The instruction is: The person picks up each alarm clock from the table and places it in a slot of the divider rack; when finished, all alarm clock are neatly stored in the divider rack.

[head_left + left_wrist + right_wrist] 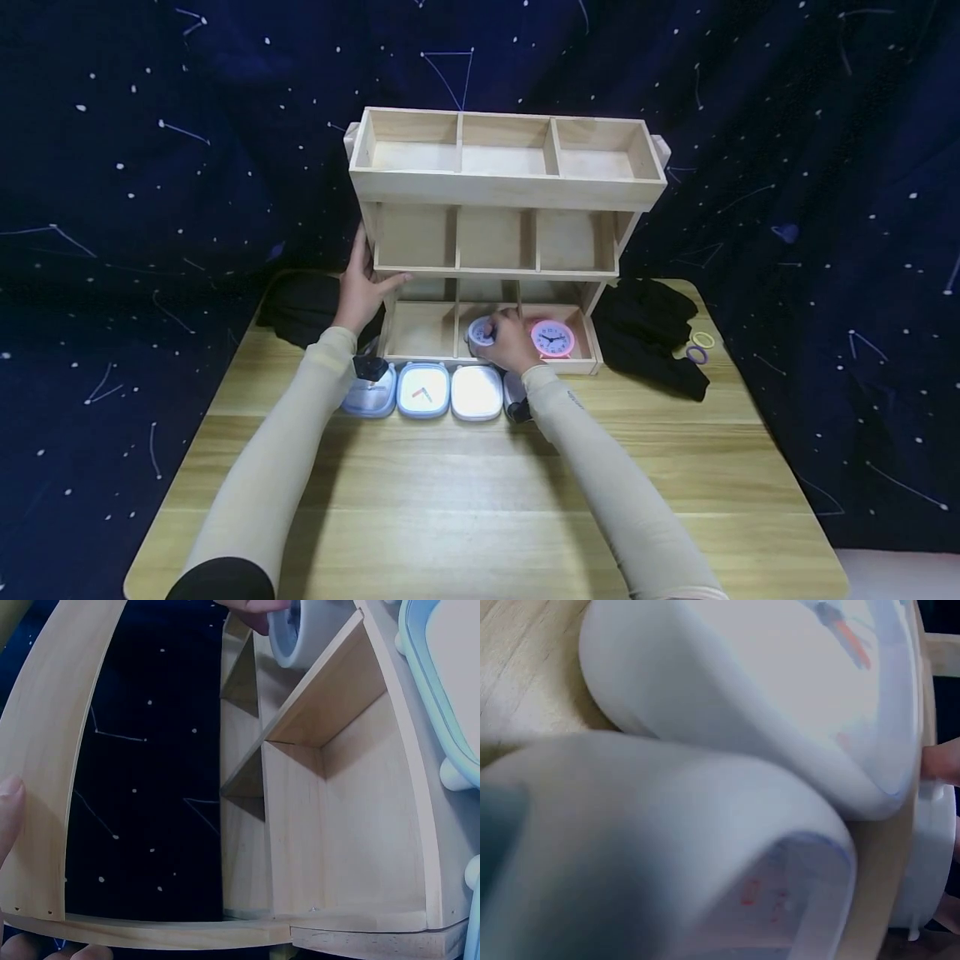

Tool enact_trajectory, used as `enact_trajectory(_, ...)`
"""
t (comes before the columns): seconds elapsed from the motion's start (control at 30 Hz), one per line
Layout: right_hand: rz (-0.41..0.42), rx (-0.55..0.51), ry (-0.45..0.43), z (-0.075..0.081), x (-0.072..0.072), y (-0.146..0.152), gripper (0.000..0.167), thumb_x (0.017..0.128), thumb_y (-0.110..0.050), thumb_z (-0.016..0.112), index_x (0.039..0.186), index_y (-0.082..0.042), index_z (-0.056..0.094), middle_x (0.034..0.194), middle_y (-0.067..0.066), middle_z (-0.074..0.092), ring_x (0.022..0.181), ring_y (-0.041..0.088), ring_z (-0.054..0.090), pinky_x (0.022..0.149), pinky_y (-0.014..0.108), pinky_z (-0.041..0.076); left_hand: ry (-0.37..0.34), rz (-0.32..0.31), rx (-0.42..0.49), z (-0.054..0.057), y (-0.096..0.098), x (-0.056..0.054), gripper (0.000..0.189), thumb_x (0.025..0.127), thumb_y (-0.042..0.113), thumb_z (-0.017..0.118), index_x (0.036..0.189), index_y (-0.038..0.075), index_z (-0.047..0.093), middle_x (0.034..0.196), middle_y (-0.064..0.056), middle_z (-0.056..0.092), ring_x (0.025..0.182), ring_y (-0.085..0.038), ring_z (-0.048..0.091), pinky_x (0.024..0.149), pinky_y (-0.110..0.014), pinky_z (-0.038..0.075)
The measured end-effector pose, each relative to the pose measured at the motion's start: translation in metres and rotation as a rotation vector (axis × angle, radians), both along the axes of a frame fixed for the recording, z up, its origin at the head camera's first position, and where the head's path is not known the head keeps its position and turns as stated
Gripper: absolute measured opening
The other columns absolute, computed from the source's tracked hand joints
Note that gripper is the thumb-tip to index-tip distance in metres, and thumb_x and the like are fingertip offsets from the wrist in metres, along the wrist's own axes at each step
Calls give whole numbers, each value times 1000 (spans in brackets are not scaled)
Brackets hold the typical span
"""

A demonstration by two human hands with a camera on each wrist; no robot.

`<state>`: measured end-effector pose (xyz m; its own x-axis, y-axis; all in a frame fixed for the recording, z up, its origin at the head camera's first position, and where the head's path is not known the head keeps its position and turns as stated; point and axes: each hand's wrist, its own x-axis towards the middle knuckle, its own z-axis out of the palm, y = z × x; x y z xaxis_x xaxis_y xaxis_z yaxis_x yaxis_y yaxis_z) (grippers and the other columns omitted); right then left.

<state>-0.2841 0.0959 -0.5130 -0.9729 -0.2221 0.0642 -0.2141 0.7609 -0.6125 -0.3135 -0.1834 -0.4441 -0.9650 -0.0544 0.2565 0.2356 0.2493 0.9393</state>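
A three-tier wooden shelf stands at the back of the table. My left hand grips its left side, the thumb over the front of the middle tier and fingers around the side panel. My right hand holds a small round white-and-blue alarm clock at the middle compartment of the bottom tier. In the left wrist view that white clock overlaps the compartment, its face mostly hidden. A pink alarm clock sits upright in the bottom right compartment, beside my right hand.
Several square clocks line up before the shelf, among them a blue one and a white one. Black cloth lies right of the shelf, more black cloth left. Yellow and purple rings lie at the right edge.
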Motion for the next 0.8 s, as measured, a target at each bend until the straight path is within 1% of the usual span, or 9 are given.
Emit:
enact_trajectory(0.1, 9, 38, -2, 0, 0, -1, 35, 78, -19, 91, 98, -3, 67, 129, 25, 61, 111, 37, 64, 99, 49, 58, 3, 3, -4, -1, -1, -1, 118, 92, 7, 84, 173, 35, 3, 182, 3, 6, 169, -24, 13, 136, -45, 23)
enact_trajectory(0.23, 20, 103, -31, 3, -1, -1, 30, 80, -19, 90, 95, -3, 69, 122, 21, 64, 110, 34, 63, 100, 46, 57, 6, 10, -20, -1, -1, 1, 117, 93, 12, 84, 172, 40, 4, 182, 8, 7, 168, -21, 14, 136, -45, 25)
enact_trajectory(0.33, 29, 115, -53, 5, -1, -1, 28, 80, -17, 90, 95, -2, 72, 116, 19, 67, 109, 33, 64, 101, 46, 56, 12, 7, -23, -2, -1, 2, 116, 93, 14, 85, 172, 42, 4, 182, 9, 7, 168, -21, 14, 136, -45, 25)
enact_trajectory(0.43, 43, 99, -39, 6, 0, 1, 27, 81, -17, 89, 97, -1, 75, 117, 20, 70, 109, 34, 66, 101, 46, 57, 25, 2, -24, -1, -1, 2, 116, 93, 14, 85, 172, 41, 5, 182, 7, 8, 168, -22, 15, 135, -46, 26)
enact_trajectory(0.53, 55, 77, -9, 9, 3, 6, 29, 83, -17, 88, 103, 1, 77, 129, 24, 70, 117, 38, 67, 104, 49, 57, 33, 1, -27, 0, -1, 2, 116, 92, 13, 85, 172, 40, 5, 182, 5, 8, 168, -24, 15, 135, -46, 26)
enact_trajectory(0.63, 51, 72, 14, 16, 14, 12, 35, 86, -19, 87, 111, 3, 77, 139, 25, 65, 125, 42, 65, 108, 52, 56, 37, -1, -29, 0, -1, 2, 116, 93, 13, 85, 172, 40, 5, 182, 4, 7, 168, -25, 15, 135, -46, 26)
enact_trajectory(0.67, 45, 80, 14, 19, 19, 14, 36, 87, -20, 87, 114, 2, 76, 140, 25, 65, 124, 42, 66, 108, 52, 57, 31, -5, -24, 4, 0, 5, 116, 93, 11, 84, 173, 37, 3, 182, 2, 6, 168, -26, 14, 135, -47, 25)
enact_trajectory(0.77, 36, 98, 12, 28, 37, 21, 39, 89, -22, 86, 118, 2, 74, 136, 24, 66, 115, 40, 69, 101, 52, 60, 15, -8, -21, 6, 1, 7, 116, 94, 8, 82, 173, 33, 1, 182, 0, 4, 168, -27, 12, 136, -48, 23)
enact_trajectory(0.8, 32, 103, 13, 31, 43, 24, 39, 90, -22, 86, 118, 2, 74, 133, 24, 67, 115, 41, 68, 100, 53, 60, 12, -7, -22, 6, 0, 7, 116, 94, 8, 82, 173, 33, 1, 182, 0, 4, 168, -26, 12, 136, -48, 23)
